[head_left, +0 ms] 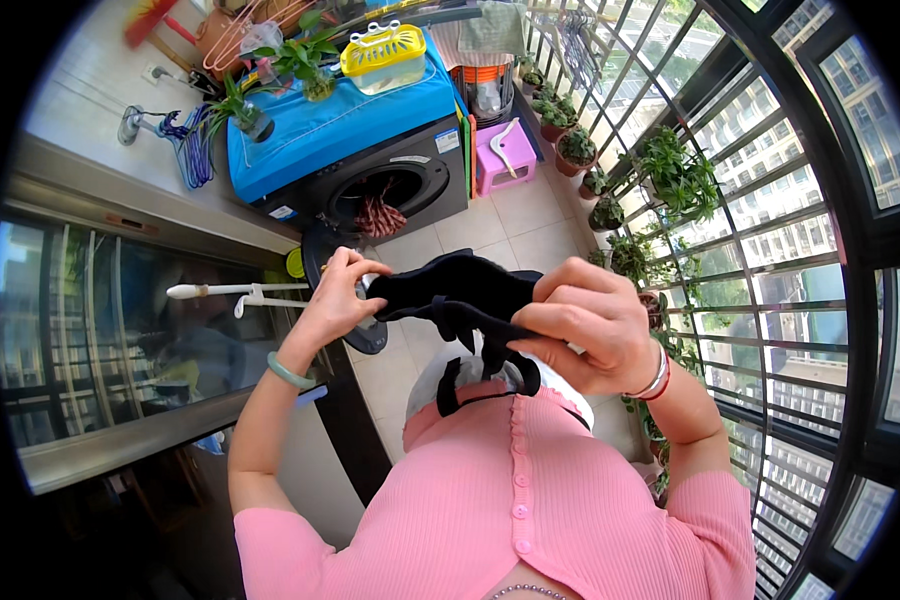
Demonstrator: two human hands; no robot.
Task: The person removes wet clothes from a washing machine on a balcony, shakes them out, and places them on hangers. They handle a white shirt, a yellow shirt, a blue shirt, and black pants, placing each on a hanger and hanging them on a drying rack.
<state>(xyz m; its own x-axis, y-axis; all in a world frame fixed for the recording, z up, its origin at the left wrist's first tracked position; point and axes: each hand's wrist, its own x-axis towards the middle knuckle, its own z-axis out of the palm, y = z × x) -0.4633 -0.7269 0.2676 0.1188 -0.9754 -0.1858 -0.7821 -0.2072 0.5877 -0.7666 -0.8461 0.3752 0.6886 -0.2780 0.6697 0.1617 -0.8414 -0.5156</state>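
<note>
A black cloth garment [460,285] is stretched between my two hands in front of my chest. Its upper edge spans from one hand to the other, and dark strips of it hang down in the middle. At the left end my left hand [342,292] pinches the cloth between thumb and fingers; a small pale thing beside that thumb is too unclear to name. My right hand [592,325] is closed on the right end, fingers curled over the edge. What kind of garment it is cannot be made out.
Ahead stands a dark front-loading washing machine [440,190] with striped cloth hanging from its open drum. Its blue cover [340,130] bears plants and a yellow basket [383,52]. A pink stool [505,165] is beside it. Potted plants [577,148] line the barred window. White poles [235,290] jut out left.
</note>
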